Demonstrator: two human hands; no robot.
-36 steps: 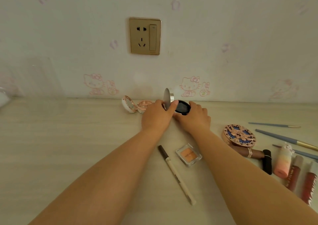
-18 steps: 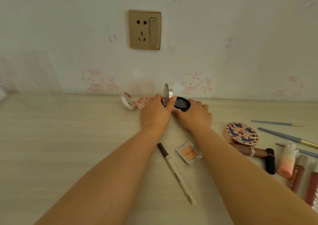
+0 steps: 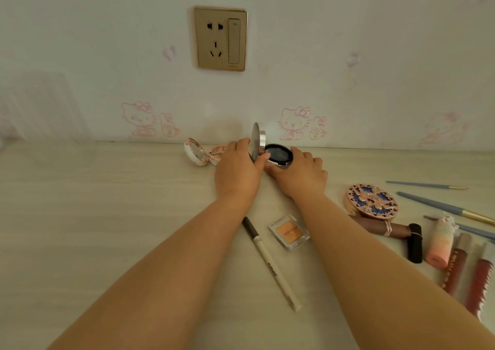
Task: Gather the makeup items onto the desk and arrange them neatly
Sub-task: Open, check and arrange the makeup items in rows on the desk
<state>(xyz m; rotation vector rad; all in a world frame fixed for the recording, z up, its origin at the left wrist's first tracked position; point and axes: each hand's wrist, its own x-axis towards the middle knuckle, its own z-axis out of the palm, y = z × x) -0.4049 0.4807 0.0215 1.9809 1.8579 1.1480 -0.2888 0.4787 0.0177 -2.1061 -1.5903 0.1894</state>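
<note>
We've got the desk point(image 3: 80, 229) running w/ the wall along its far edge, makeup spread mostly to our right. Both hands are at the far edge on the silver compact point(image 3: 270, 151): left hand point(image 3: 237, 174) has thumb and fingers pinching the upright lid point(image 3: 256, 140), right hand point(image 3: 300, 174) curls round the dark base point(image 3: 278, 154), which sits on the desk. Lid stands near vertical, hinge side toward the left hand, so closing probably means swinging it rightward and down onto the base; left hand's the one placed for that. Just left, the white compact point(image 3: 199, 155) lies open. Nearer us: flowered compact point(image 3: 371, 201), orange eyeshadow pan point(image 3: 289, 231), white pencil point(image 3: 270, 262) w/ long axis running away from us, slanting left.
</note>
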